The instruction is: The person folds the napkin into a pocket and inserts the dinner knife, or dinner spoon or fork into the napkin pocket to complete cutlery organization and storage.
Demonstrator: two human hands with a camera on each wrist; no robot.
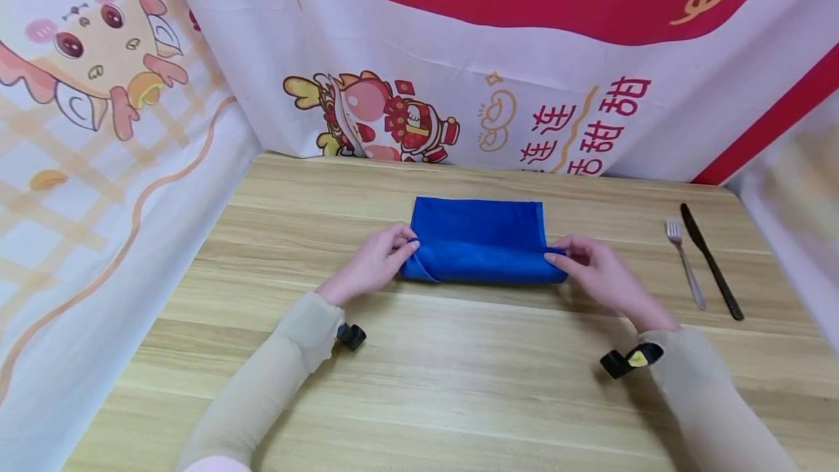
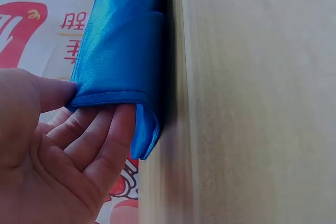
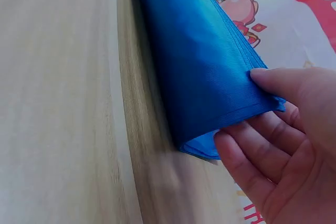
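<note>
A blue cloth napkin (image 1: 481, 257) lies on the wooden table, its near part folded over toward the back in a rounded, raised fold. At its left end my left hand (image 1: 379, 257) pinches the edge, thumb on top and fingers underneath; the left wrist view shows the cloth (image 2: 118, 56) draped over those fingers. My right hand (image 1: 593, 268) pinches the right end the same way. In the right wrist view the layered cloth (image 3: 205, 61) curves like an open tube beside the fingertips. The flat far part of the napkin shows behind the fold.
A fork (image 1: 684, 261) and a dark-handled knife (image 1: 711, 261) lie side by side on the right of the wooden table (image 1: 419, 384). Printed white and red cloth (image 1: 459, 57) hangs behind the table, and more printed cloth (image 1: 98, 188) hangs at the left.
</note>
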